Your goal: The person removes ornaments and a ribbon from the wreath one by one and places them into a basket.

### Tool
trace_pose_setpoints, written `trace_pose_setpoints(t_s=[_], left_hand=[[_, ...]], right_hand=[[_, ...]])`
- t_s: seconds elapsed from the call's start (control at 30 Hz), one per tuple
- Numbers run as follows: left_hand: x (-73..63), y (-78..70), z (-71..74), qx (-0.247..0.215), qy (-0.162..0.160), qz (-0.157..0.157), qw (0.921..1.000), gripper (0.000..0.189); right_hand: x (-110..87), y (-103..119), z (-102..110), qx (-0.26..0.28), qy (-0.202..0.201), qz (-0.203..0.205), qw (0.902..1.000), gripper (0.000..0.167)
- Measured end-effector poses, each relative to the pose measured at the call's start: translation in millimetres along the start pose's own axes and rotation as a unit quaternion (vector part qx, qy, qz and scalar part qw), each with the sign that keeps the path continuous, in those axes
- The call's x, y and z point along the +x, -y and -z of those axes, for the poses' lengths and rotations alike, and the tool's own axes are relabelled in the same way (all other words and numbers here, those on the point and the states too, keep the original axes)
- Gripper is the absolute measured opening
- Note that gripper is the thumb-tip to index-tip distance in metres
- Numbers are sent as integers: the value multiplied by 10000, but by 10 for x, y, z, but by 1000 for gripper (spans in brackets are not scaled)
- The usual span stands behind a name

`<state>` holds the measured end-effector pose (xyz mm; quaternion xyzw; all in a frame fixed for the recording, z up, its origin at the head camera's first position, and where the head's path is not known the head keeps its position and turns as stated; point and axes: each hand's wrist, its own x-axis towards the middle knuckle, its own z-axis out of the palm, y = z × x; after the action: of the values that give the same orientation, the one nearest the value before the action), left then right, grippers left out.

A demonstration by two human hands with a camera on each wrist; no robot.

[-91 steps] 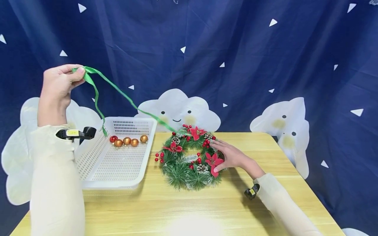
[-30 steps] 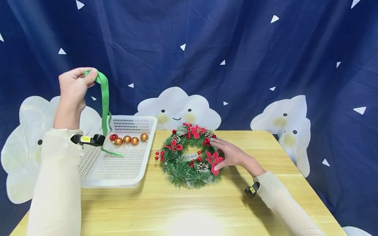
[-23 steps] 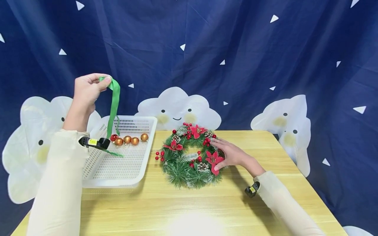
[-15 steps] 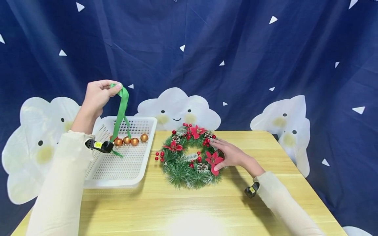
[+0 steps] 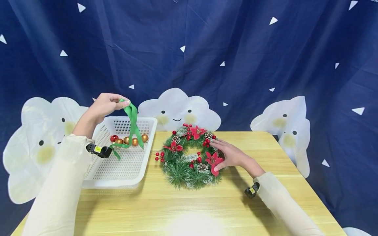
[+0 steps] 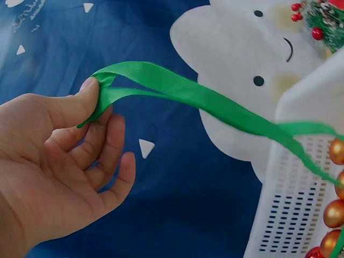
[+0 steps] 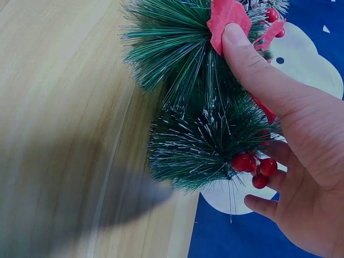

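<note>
A green ribbon (image 5: 133, 119) hangs in a loop from my left hand (image 5: 107, 105), pinched between thumb and fingertips. Its tails droop into the white basket (image 5: 124, 173), over the orange-gold balls. The left wrist view shows the thumb pressing the folded ribbon (image 6: 161, 83), other fingers loosely bent. On the table lies a green Christmas wreath (image 5: 180, 172) with red flowers, berries and pine cones. My right hand (image 5: 231, 154) holds its right side. In the right wrist view the thumb lies on a red petal (image 7: 223, 24), and some fingers are partly hidden behind the wreath.
Several orange-gold balls (image 5: 144, 138) and a red ball (image 5: 114, 138) sit in the basket, left of the wreath. The wooden table (image 5: 165, 209) ends at the back against a blue curtain (image 5: 251, 65) with white clouds.
The ribbon's far end came away from the wreath. My left hand carried it right and down until its tails hung in the basket. My right hand stayed on the wreath.
</note>
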<state>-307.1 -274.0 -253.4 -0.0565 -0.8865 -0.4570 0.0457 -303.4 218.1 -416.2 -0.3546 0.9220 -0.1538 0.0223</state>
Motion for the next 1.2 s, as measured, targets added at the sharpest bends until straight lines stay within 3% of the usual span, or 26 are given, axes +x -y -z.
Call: trace_pose_setpoints(t_s=[0.37,0.7,1.2], left_hand=[[2,271,45,217,471,293,9982,35],[-65,508,115,487,702,442,9954,43],[-41,952,84,573,1021,701,9906,43]], right_hand=[[0,3,1,4,15,25,10000,113],[1,5,13,13,43,-8,10000,113],[6,8,20,-70,60,-1,10000,112]])
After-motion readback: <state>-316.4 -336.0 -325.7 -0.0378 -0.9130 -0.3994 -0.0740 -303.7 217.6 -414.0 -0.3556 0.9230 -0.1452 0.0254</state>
